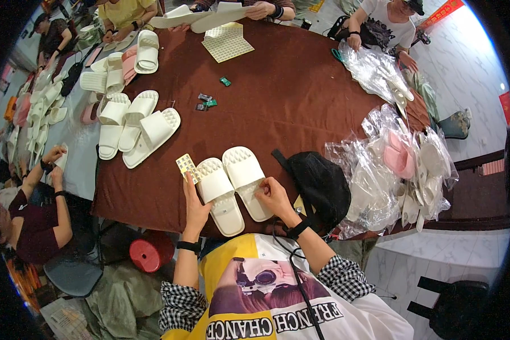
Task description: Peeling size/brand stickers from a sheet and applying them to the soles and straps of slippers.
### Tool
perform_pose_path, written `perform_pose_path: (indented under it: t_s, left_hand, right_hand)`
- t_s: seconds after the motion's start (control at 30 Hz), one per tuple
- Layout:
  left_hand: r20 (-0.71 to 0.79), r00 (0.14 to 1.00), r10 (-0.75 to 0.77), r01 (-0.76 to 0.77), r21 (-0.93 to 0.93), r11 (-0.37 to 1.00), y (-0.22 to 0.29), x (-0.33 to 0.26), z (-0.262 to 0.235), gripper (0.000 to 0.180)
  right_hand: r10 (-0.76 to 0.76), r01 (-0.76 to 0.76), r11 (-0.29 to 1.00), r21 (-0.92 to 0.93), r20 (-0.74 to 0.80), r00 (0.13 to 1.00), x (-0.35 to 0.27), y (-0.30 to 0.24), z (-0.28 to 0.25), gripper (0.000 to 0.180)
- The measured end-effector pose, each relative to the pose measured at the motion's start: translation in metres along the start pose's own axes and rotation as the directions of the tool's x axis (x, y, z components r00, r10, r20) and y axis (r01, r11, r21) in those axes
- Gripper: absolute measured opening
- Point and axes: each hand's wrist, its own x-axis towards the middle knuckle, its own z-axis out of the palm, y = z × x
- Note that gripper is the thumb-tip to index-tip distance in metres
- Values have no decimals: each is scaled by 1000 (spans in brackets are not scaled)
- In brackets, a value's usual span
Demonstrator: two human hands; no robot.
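Note:
A pair of cream slippers lies side by side in front of me, toes away: the left slipper [228,214] and the right slipper [245,165]. My left hand [195,208] is beside the left slipper, its thumb against the slipper's edge. Its fingers hold a small yellow-and-white sticker sheet [186,164]. The left slipper's footbed bears a small mark. Over the inner side of the right slipper, my right hand [275,197] is closed in a pinch. Whatever sits between those fingertips is too small to make out.
Brown cloth [266,85] covers the table. Several cream slippers [153,136] lie at left; a black bag [320,187] sits by my right hand. Bagged slippers [399,175] crowd the right edge. A larger sticker sheet [226,45] and small green packets [225,81] lie farther off. Other people work around.

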Motion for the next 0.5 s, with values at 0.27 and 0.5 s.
perform_pose_path:
  t_s: [0.27,0.5]
  left_hand:
    - [-10,1000,5,-5,25,1000,-6,-2,0,119]
    - [0,1000,0,0,-6,1000,-3,-1,1,118]
  right_hand:
    - [58,-61,997,55,57,997,0,-5,-4,29]
    - [131,-130,988,-81,5,991,1,-10,1,30]
